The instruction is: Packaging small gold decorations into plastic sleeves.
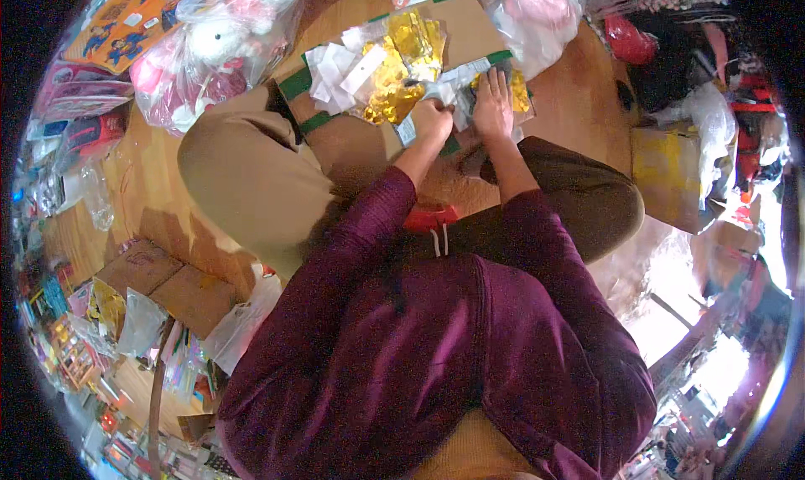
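Note:
Before me lies a flat cardboard sheet point(465, 30) edged with green tape. Crumpled gold foil packets point(396, 96) and a loose pile of white paper slips point(339, 71) are spread over it. My left hand point(433, 123) is closed, thumb against fingers, on a clear and silvery plastic packet point(464, 96). Flat on the packet's right part rests my right hand point(494, 106), palm down with fingers stretched out. A bit of gold foil point(519, 90) shows just right of it. What lies under both palms is hidden.
Plush toys in clear bags point(214, 46) sit at the far left, with another bagged pink plush point(541, 8) at the far right. A cardboard box point(666, 172) stands to the right. Flattened cardboard point(166, 282) and plastic bags lie left, on the wooden floor point(157, 178).

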Available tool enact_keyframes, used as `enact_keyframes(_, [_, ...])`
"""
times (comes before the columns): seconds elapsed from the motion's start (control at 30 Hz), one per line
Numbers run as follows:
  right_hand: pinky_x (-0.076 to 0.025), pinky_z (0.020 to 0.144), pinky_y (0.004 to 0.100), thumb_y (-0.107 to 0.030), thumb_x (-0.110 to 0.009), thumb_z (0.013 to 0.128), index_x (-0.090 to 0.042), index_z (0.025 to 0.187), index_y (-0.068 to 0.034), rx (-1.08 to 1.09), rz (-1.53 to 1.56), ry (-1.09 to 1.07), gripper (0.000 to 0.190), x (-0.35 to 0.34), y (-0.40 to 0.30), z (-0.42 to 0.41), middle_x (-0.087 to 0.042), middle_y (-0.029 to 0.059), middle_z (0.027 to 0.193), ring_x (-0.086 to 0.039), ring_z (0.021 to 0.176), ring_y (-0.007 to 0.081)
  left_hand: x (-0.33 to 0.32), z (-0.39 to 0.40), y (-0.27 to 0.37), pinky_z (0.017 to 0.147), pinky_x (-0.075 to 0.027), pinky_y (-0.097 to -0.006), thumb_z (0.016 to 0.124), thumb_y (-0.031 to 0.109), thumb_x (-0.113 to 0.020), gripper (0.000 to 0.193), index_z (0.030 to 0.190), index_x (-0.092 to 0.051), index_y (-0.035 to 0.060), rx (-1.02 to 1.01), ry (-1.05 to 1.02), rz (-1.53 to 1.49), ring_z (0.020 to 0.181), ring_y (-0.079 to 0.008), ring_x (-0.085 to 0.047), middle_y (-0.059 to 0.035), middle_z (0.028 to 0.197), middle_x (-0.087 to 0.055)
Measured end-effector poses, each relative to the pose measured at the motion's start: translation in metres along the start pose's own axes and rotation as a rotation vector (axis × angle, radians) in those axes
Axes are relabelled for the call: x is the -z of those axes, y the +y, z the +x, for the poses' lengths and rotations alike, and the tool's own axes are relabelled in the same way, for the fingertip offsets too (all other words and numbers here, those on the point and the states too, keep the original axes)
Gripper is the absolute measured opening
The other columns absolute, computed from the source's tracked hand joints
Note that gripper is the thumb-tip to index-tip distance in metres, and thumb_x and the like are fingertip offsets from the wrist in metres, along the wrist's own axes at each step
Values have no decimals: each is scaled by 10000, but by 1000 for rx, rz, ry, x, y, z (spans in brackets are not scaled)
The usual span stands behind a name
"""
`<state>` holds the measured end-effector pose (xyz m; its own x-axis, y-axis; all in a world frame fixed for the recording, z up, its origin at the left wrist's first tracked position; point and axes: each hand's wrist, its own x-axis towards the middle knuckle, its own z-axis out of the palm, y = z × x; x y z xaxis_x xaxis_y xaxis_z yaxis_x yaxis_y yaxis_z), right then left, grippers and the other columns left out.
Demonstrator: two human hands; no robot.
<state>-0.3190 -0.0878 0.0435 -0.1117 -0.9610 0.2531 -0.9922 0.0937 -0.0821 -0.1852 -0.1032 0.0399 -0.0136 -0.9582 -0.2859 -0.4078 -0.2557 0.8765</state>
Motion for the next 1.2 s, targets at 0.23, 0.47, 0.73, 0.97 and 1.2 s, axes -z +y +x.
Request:
enact_keyframes(0.23, [-321,966,405,-102,-436,799,-504,1130,23,-21,62,127,360,-11,25,24,-485,197,1202,-414,1151,348,5,-7,-12,626,-462,-398,677,169,-650,184,702,-638,-13,-56,-14,-10,669,-338,-604,-194,675,-609])
enact_keyframes(0.47, [-511,633,361,-19,-501,788,-605,909,33,-640,1102,533,168,73,52,39,-601,153,870,-597,744,282,21,-21,30,689,-467,-363,735,55,-575,117,838,-620,23,-530,64,-100,749,-317,-583,-152,822,-615])
enact_keyframes(0.73, [-531,588,341,-52,-506,812,-593,912,56,-835,1564,891,171,129,84,17,-612,138,854,-611,705,242,33,-46,60,764,-473,-329,673,112,-579,172,833,-628,75,-1210,49,323,924,-245,-546,-61,916,-592])
enact_keyframes(0.97, [-469,656,273,-14,-501,817,-607,886,50,-770,1369,698,142,94,61,15,-607,85,821,-559,708,159,24,-58,9,951,-343,-419,733,136,-520,183,861,-625,57,-950,-216,747,1125,-259,-428,-92,1058,-541])
enact_keyframes(1.2, [-447,739,276,-13,-527,788,-601,922,43,-548,947,460,163,75,33,10,-627,126,856,-572,801,145,35,-45,-3,983,-305,-425,743,124,-522,330,1059,-552,32,-802,-229,802,1192,-288,-380,-118,1213,-469])
